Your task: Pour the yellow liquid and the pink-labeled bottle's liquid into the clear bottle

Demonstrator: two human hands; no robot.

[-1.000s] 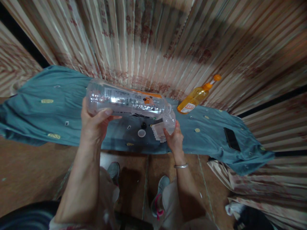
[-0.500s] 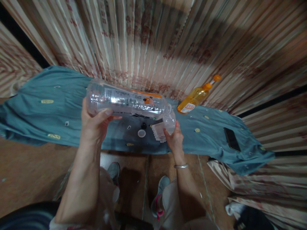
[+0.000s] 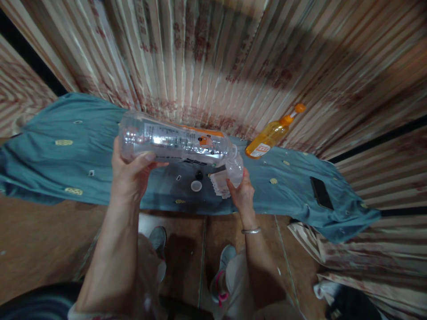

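Observation:
A large clear plastic bottle (image 3: 173, 140) with a printed label lies nearly level in the air, its neck to the right and slightly lower. My left hand (image 3: 131, 175) is wrapped round its base end, thumb in front. In my right hand (image 3: 244, 193) is a small clear plastic bottle (image 3: 235, 169), tilted, its upper end at the big bottle's neck. Whether any liquid is passing between them I cannot tell. Below them on the cloth are a white round cap (image 3: 196, 186), a small black cap (image 3: 199, 175) and a pale packet (image 3: 219, 183) with scalloped edges.
A pump bottle of orange liquid (image 3: 267, 138) stands behind my right hand. A black phone (image 3: 321, 193) lies on the teal cloth (image 3: 83, 166) at the right. Pleated curtains (image 3: 187, 58) hang close behind the table, with dark bars at both sides.
Both hands and both bottles hold nearly the same pose. The whole view has shifted very slightly.

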